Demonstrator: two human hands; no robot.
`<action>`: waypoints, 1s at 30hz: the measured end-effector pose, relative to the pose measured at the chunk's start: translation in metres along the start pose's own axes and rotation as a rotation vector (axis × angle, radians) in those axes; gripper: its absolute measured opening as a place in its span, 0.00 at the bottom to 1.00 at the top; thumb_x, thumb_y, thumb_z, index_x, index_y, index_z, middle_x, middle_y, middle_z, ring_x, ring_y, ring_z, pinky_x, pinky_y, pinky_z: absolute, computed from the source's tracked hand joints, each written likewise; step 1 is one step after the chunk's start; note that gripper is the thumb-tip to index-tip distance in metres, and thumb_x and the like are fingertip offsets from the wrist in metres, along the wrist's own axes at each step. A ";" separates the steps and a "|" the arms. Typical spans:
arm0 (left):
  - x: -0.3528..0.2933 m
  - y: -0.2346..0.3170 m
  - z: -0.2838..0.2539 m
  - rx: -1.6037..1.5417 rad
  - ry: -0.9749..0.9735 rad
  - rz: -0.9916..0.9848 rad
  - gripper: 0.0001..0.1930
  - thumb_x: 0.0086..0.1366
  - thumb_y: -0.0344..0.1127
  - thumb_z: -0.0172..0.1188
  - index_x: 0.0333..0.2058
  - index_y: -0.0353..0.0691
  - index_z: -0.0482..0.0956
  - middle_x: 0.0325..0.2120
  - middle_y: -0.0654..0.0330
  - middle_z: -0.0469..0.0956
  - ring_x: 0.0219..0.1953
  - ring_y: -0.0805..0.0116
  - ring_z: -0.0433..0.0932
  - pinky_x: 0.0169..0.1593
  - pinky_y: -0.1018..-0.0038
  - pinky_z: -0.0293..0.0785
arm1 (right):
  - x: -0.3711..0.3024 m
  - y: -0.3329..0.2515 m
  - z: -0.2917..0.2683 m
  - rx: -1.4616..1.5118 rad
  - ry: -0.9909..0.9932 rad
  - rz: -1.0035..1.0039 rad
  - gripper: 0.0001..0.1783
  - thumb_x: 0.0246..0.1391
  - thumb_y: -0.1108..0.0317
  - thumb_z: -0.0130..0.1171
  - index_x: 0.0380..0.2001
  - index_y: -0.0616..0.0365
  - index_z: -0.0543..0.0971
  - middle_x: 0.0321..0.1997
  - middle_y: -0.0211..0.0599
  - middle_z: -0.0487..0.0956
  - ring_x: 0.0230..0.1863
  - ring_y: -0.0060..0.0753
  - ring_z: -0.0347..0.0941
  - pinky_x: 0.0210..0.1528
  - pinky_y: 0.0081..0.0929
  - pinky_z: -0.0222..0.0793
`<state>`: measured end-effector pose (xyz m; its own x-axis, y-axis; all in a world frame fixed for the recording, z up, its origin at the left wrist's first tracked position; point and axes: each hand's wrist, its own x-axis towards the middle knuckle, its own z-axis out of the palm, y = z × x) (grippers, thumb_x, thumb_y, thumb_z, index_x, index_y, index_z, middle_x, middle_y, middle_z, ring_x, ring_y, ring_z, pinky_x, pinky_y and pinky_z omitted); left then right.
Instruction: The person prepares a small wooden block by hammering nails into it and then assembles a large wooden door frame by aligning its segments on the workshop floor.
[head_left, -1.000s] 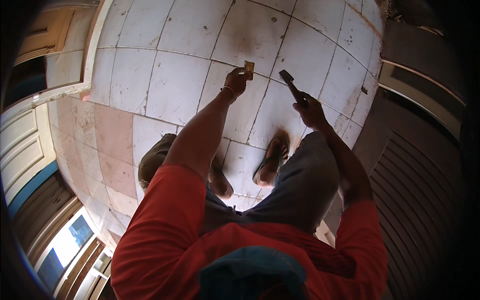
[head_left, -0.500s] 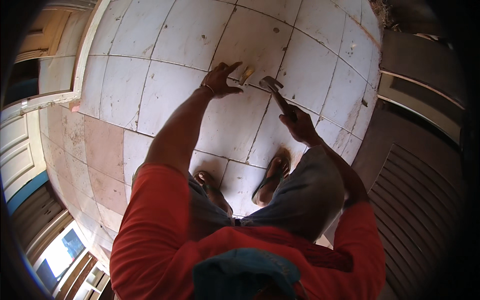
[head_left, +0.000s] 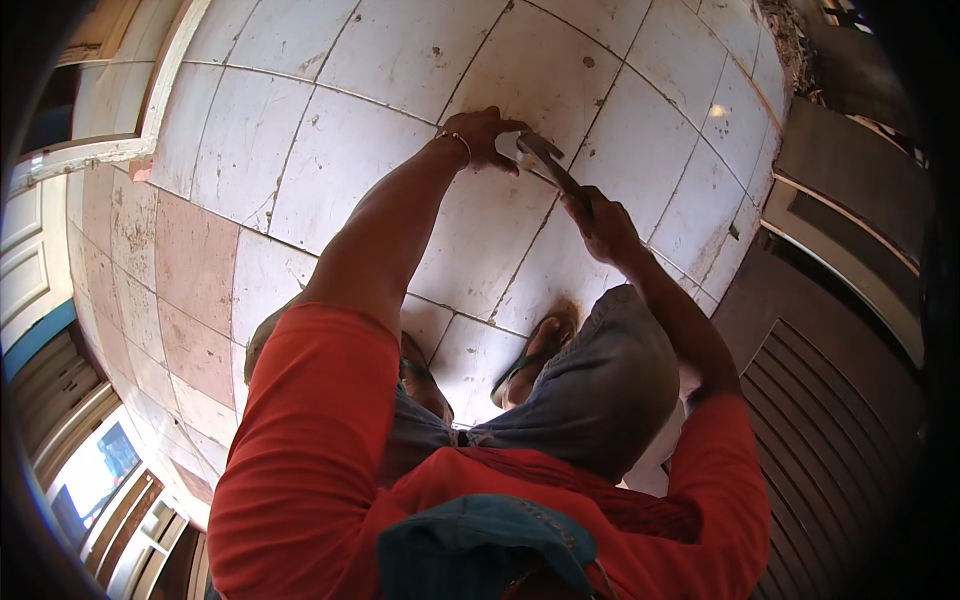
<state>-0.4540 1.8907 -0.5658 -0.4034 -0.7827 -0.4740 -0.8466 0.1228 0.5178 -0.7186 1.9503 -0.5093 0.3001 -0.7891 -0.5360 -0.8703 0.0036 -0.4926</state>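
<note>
My right hand [head_left: 606, 228] is wrapped round the handle of a claw hammer [head_left: 568, 184]. The hammer's dark head [head_left: 541, 148] is low over the white tiled floor [head_left: 470, 235], close to the fingertips of my left hand [head_left: 486, 138]. That left hand reaches forward with thumb and forefinger spread apart, a bracelet at its wrist. A small yellowish piece lay on the tiles here a moment earlier; now the hammer head and my fingers mostly hide it, and I cannot make out its kind.
Both sandalled feet [head_left: 545, 350] stand on the tiles below my hands. Dark slatted wooden panels [head_left: 830, 440] line the right side. A pale frame [head_left: 150, 120] and a panelled door [head_left: 30, 290] are at the left. Debris [head_left: 790, 50] lies at the far right edge.
My left hand has moved right and slightly forward, its fingertips now beside the hammer head. The hammer and right hand have shifted a little. The yellowish piece, plain before, is now mostly covered.
</note>
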 end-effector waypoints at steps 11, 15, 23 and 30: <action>0.007 0.010 0.022 -0.098 0.239 -0.116 0.39 0.50 0.63 0.65 0.60 0.61 0.66 0.44 0.59 0.72 0.50 0.60 0.73 0.52 0.63 0.69 | -0.031 0.032 -0.005 0.678 0.104 0.286 0.25 0.59 0.47 0.55 0.42 0.61 0.75 0.18 0.22 0.68 0.16 0.13 0.62 0.17 0.18 0.60; 0.016 0.016 0.059 -0.319 0.532 -0.054 0.24 0.58 0.53 0.62 0.52 0.54 0.76 0.40 0.57 0.74 0.45 0.59 0.75 0.48 0.65 0.72 | -0.044 0.055 0.012 0.676 0.228 0.281 0.24 0.57 0.51 0.59 0.44 0.61 0.74 0.20 0.23 0.70 0.16 0.13 0.63 0.18 0.19 0.61; 0.029 0.036 0.076 -0.493 0.630 -0.195 0.09 0.56 0.44 0.65 0.34 0.51 0.84 0.38 0.59 0.76 0.43 0.61 0.76 0.47 0.67 0.73 | -0.020 0.073 0.042 0.594 0.136 0.167 0.27 0.58 0.48 0.57 0.50 0.59 0.72 0.22 0.31 0.74 0.24 0.24 0.70 0.29 0.26 0.66; 0.032 0.042 0.073 -0.563 0.690 -0.269 0.10 0.54 0.44 0.68 0.30 0.46 0.81 0.38 0.57 0.76 0.43 0.61 0.77 0.48 0.66 0.72 | 0.001 0.093 0.065 0.496 0.172 -0.015 0.23 0.58 0.49 0.56 0.43 0.60 0.73 0.22 0.39 0.75 0.21 0.33 0.72 0.25 0.33 0.66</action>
<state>-0.5282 1.9153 -0.6115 0.2312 -0.9535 -0.1933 -0.5155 -0.2885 0.8068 -0.7737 1.9897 -0.5996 0.2070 -0.8804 -0.4266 -0.5639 0.2489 -0.7874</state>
